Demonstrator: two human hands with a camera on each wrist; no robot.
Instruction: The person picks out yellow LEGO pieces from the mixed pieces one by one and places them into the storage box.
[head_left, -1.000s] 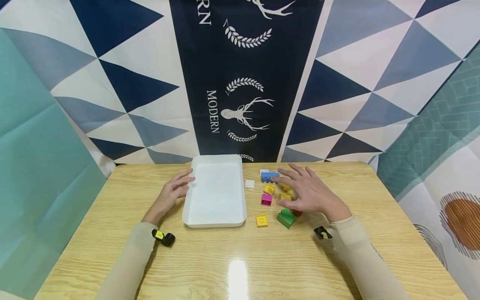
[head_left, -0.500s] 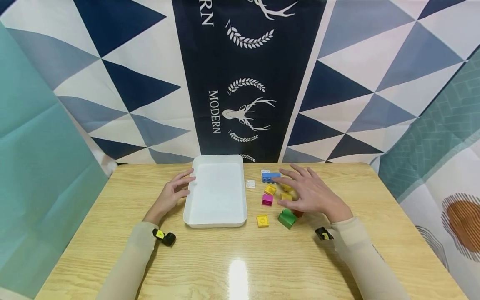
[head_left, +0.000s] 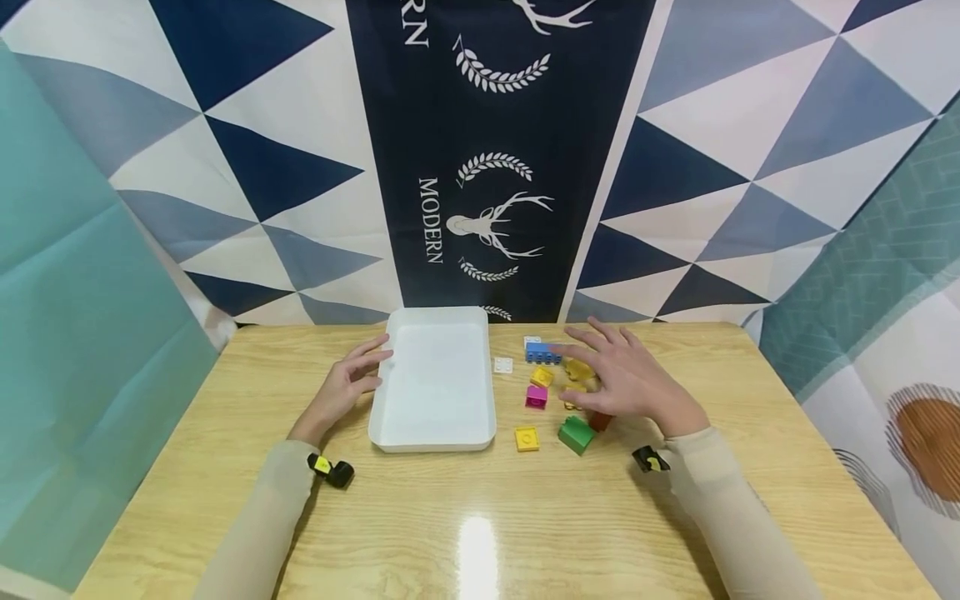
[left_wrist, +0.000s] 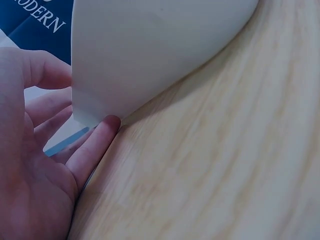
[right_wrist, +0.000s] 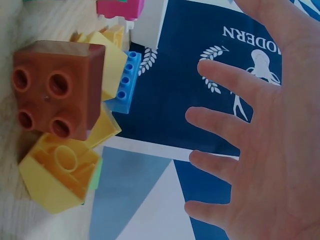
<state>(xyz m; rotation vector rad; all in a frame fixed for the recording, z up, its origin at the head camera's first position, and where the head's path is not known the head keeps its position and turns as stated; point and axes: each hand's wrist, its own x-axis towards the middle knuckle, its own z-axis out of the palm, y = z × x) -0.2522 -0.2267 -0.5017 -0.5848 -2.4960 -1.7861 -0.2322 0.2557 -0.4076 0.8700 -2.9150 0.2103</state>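
In the head view a white tray point(head_left: 432, 379) lies on the table, and my left hand point(head_left: 343, 390) rests beside its left wall. The left wrist view shows fingertips of that hand against the tray wall point(left_wrist: 145, 55). My right hand point(head_left: 630, 379) is held spread above toy building blocks, gripping none. Around and beneath it are a blue block point(head_left: 543, 353), a magenta block point(head_left: 536, 397), a green block point(head_left: 577, 435) and several yellow ones. A brown block point(right_wrist: 60, 90) stands out in the right wrist view, apart from the spread fingers. The hand partly hides some blocks in the head view.
Two white blocks lie between the tray and the blue block, one of them flat point(head_left: 503, 365). A flat yellow block point(head_left: 527, 439) sits left of the green one. Patterned cloth point(head_left: 487, 167) hangs behind the wooden table point(head_left: 420, 525).
My right hand has lifted slightly and shifted a little to the right, so more of the yellow and brown blocks shows. The left hand stays at the tray.
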